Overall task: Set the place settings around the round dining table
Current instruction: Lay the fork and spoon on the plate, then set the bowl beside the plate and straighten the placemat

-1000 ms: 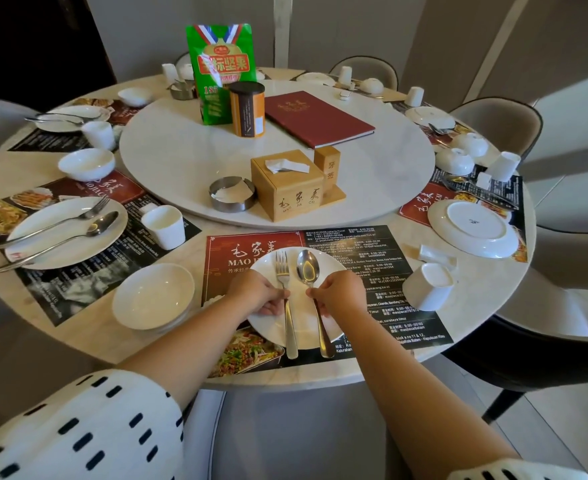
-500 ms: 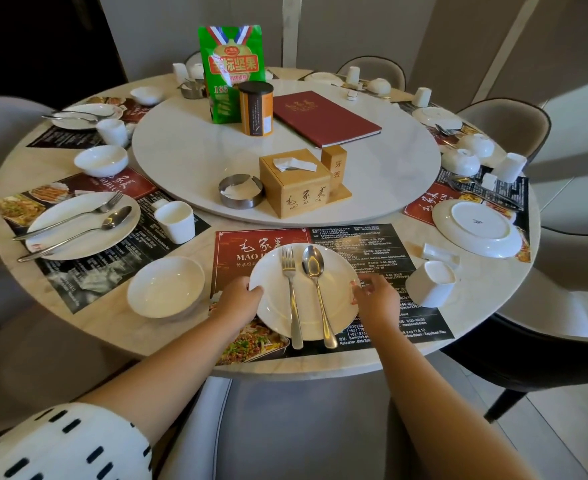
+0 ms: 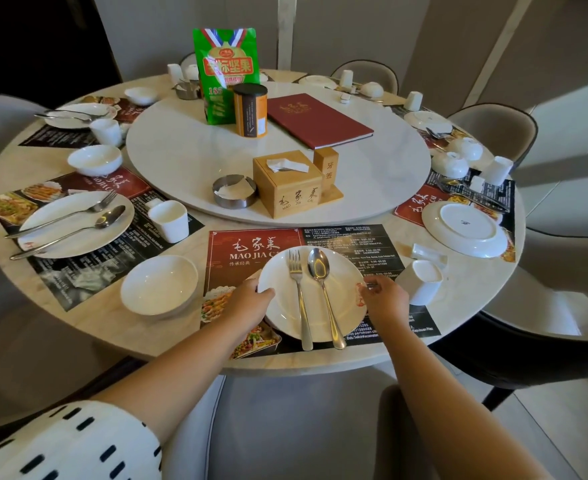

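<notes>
Plate [image 3: 346, 306] is the piece in hand, and in the head view it lies on the printed placemat [image 3: 251, 247] on the near side of the marble turntable [image 3: 181, 157], close to the edge of the round table [image 3: 320, 361]. The left hand [image 3: 247, 303] grips its left rim with the thumb over the edge. The right hand [image 3: 384, 299] has its fingers curled at the right rim and appears to pinch it. A fork [image 3: 299, 299] and a spoon [image 3: 322, 292] lie side by side on the plate, loose, their handles running out past its near rim. That is the main risk, I think: if the plate is tilted or slid with a jerk, the cutlery could skate or roll off toward the table edge, since nothing pins it. A white cup [image 3: 420, 282], near-right of the turntable, stands just beside the right hand, so a wide sweep of that wrist could knock it over. An empty bowl [image 3: 159, 284], near-left of the turntable, sits apart from the left hand and looks less exposed.
</notes>
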Action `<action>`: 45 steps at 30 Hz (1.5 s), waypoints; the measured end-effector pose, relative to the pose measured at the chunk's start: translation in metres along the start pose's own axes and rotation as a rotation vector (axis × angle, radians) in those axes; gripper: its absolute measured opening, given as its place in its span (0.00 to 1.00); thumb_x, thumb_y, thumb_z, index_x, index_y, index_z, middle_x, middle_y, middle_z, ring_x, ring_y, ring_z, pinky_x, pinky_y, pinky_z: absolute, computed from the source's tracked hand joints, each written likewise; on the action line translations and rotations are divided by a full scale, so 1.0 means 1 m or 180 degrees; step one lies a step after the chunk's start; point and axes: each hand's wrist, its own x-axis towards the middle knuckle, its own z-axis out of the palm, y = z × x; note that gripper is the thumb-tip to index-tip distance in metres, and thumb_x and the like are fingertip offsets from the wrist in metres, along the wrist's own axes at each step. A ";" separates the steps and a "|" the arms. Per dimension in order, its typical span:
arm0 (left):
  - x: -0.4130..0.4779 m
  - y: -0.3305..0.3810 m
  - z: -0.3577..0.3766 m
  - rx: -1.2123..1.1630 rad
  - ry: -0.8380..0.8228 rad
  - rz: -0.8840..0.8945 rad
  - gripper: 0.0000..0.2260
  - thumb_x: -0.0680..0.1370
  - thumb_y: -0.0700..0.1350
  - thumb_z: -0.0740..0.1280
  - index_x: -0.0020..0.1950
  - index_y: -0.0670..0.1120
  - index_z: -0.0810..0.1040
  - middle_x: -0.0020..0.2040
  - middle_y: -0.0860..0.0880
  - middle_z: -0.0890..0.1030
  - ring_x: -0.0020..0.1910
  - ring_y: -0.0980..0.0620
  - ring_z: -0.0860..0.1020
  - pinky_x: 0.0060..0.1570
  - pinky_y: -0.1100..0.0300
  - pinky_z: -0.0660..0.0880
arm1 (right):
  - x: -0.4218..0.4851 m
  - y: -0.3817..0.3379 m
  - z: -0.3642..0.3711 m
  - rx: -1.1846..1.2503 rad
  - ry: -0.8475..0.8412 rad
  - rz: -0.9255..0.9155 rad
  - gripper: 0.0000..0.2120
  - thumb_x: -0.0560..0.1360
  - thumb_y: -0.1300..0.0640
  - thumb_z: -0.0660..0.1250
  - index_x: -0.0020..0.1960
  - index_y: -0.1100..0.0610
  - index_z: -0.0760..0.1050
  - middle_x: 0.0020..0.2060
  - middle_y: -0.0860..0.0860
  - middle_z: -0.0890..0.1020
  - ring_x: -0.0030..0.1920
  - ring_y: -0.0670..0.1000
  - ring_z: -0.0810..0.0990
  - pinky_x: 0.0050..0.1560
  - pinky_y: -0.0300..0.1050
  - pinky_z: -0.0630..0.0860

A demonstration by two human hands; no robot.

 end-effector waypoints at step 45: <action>0.086 -0.013 -0.075 -0.2200 0.0575 -0.0701 0.22 0.80 0.39 0.59 0.74 0.46 0.60 0.65 0.35 0.73 0.54 0.38 0.80 0.50 0.53 0.77 | -0.018 -0.015 0.003 -0.0621 0.0742 -0.0961 0.14 0.76 0.60 0.66 0.61 0.60 0.76 0.61 0.55 0.74 0.60 0.55 0.75 0.55 0.43 0.71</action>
